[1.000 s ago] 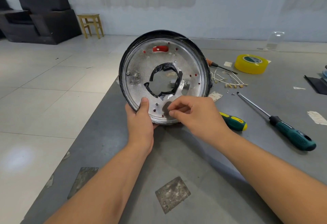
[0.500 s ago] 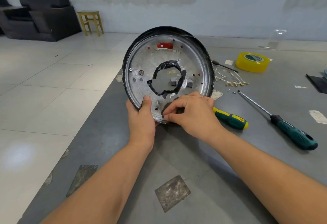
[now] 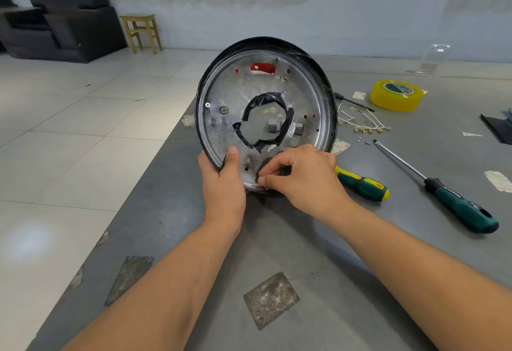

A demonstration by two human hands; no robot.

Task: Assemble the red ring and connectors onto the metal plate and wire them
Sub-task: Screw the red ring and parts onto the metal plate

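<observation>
The metal plate (image 3: 266, 112) stands on edge at frame centre, face toward the camera, its lower rim meeting both hands. The left hand (image 3: 224, 184) clamps that rim, thumb on the face; just right, the right hand (image 3: 302, 176) pinches a small dark part (image 3: 267, 166) against the plate, with wires (image 3: 363, 122) lying on the desk (image 3: 304, 239) at right.

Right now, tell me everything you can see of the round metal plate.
The metal plate is a round, dull silver disc with a raised rim and a black outer edge, held upright on edge over the grey table. A ragged central opening is lined with black tape; small holes dot its face, red shows through a slot near the top, and a screw sits at the left. The left hand grips its lower rim, thumb on the face; the right hand pinches something dark at the bottom.
</observation>
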